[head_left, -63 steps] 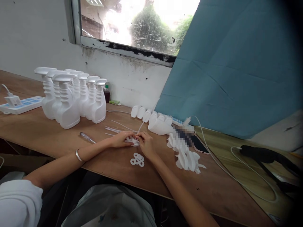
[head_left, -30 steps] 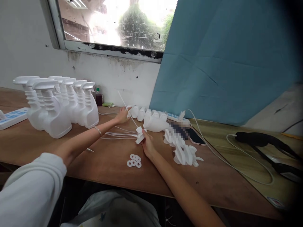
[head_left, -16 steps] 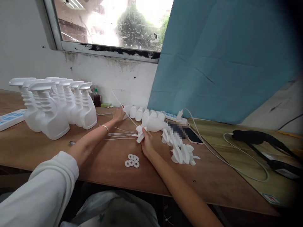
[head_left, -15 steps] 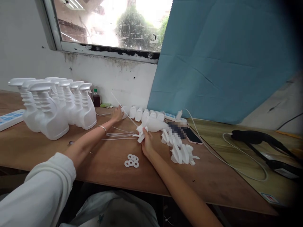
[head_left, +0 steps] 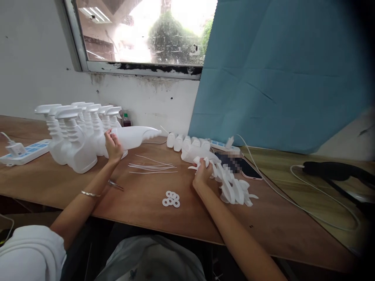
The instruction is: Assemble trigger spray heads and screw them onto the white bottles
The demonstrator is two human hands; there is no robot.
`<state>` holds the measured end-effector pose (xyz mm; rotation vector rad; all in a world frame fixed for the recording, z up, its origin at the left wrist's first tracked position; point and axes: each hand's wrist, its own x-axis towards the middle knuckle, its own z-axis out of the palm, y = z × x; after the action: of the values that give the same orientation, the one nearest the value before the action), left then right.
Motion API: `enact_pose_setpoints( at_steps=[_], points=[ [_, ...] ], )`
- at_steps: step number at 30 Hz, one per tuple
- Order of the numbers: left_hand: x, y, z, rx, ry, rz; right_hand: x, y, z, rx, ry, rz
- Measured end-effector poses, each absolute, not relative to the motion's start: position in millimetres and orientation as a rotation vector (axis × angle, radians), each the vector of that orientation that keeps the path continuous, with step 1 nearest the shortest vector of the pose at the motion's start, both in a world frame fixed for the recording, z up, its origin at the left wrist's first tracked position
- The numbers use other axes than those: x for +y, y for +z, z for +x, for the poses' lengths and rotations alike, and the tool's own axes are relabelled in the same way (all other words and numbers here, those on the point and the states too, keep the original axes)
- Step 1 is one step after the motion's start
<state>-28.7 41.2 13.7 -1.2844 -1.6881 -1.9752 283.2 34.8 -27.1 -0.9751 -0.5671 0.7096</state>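
My left hand (head_left: pixel 113 145) is closed around the base end of a white plastic bottle (head_left: pixel 131 137), which lies level in the air with its ridged neck pointing right. In my right hand (head_left: pixel 201 175) is a white trigger spray head (head_left: pixel 206 160), partly covered by the fingers. A thin white tube (head_left: pixel 164 128) slants up-left from it past the bottle's mouth. Several loose tubes (head_left: pixel 152 168) lie on the table between my hands. Flat white washers (head_left: pixel 176 203) sit nearer to me. More spray heads (head_left: pixel 233 189) lie in a row right of my right hand.
Several white spray bottles (head_left: pixel 80 150) with heads on stand at the left. More bottles (head_left: pixel 193 153) lie at the back by the wall. Power strips (head_left: pixel 36 148), a phone (head_left: pixel 252 170), a white cable (head_left: pixel 275 199) and a small tool (head_left: pixel 115 185) are on the table.
My left hand has lifted a bottle from the back row and brought it left and closer. The right hand keeps the spray head. The view has shifted slightly left.
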Motion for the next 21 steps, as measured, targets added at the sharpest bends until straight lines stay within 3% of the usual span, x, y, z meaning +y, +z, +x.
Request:
enact_pose_setpoints(
  at_steps=[10,21],
  points=[
    [29.0,8.4,-54.8,-1.666,-2.236,-1.012,34.4,-26.1,284.4,-0.572,0.651,-1.020],
    [34.1,4.1,-67.6,-1.613,-2.372,-1.094,36.2,-28.5,285.2,-0.601,0.617,-1.060]
  ],
)
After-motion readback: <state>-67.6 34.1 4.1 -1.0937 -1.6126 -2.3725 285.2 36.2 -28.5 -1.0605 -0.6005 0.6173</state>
